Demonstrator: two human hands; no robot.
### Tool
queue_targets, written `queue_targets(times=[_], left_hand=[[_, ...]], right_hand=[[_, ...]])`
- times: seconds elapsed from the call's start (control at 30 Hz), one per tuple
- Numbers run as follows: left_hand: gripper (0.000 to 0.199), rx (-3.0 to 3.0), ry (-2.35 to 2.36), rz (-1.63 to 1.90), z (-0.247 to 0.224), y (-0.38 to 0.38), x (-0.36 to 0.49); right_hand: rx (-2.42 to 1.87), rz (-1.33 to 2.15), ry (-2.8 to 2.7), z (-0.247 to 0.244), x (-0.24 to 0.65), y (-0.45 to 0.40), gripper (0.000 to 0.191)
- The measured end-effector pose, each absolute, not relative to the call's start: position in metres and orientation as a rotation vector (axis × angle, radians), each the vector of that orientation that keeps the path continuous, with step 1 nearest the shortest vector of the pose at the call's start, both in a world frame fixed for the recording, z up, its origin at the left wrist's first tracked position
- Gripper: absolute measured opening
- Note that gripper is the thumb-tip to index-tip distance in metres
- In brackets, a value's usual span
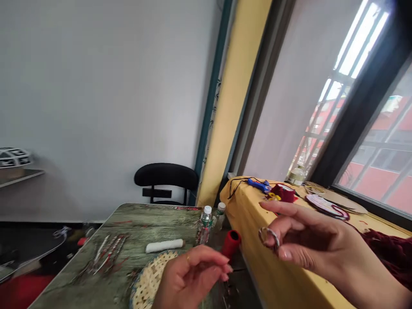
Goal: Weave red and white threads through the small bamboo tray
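My right hand (317, 249), at the right over the yellow-covered sill, pinches a small loop of twisted cord (276, 237) between thumb and fingers, with the index finger stretched out above it. Lower and to the left, my left hand (196, 277) has thumb and fingertips pressed together; whatever they hold, if anything, I cannot make out. Just behind its fingertips stands a red thread cone (231, 243). Partly hidden by the left hand is a round woven basket (140, 281). Beyond the basket lies a white thread spool (165, 246).
Two plastic bottles, one with a white cap (207, 210), stand at the table's right edge. Braided cords (111, 253) lie on the wood-patterned table (141, 221). A black chair (165, 175) is behind it. The sill bears a blue tool (258, 185) and dark red yarn (391, 253).
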State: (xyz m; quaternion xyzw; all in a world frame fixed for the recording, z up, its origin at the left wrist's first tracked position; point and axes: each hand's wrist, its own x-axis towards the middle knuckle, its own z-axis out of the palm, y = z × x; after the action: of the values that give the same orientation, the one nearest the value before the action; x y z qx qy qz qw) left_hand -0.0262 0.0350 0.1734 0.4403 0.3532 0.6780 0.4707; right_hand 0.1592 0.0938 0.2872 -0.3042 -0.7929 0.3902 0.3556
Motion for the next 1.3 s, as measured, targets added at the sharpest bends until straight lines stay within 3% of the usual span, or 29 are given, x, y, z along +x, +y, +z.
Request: queue_targets(times=[0.17, 0.33, 0.77, 0.87, 1.03, 1.17, 1.3], left_hand=[[0.020, 0.800, 0.529, 1.690, 0.207, -0.015, -0.044], [0.011, 0.722, 0.488, 1.737, 0.200, -0.065, -0.075], [0.013, 0.592, 0.555, 1.797, 0.176, -0.114, -0.103], [0.011, 0.689, 0.891, 1.914, 0.154, -0.106, -0.110], [0.016, 0.612, 1.296, 1.966, 0.094, -0.071, -0.124], [0.020, 0.682, 1.380, 1.678, 0.051, -0.029, -0.116], [0.023, 0.733, 1.439, 1.510, 0.023, 0.011, -0.103]], right_hand=[[-0.600, 1.248, -2.092, 0.272, 0.107, 0.045, 0.037], [-0.422, 1.506, -1.977, 0.244, 0.057, 0.007, 0.033], [-0.117, 0.987, -2.329, 0.234, 0.004, -0.026, 0.031], [-0.327, 1.028, -2.145, 0.210, 0.024, -0.010, 0.024], [-0.829, 1.153, -1.158, 0.116, 0.083, 0.034, 0.030], [-1.150, 1.276, -1.198, 0.048, 0.109, 0.060, 0.039], [-1.288, 1.223, -1.253, 0.014, 0.119, 0.078, 0.041]])
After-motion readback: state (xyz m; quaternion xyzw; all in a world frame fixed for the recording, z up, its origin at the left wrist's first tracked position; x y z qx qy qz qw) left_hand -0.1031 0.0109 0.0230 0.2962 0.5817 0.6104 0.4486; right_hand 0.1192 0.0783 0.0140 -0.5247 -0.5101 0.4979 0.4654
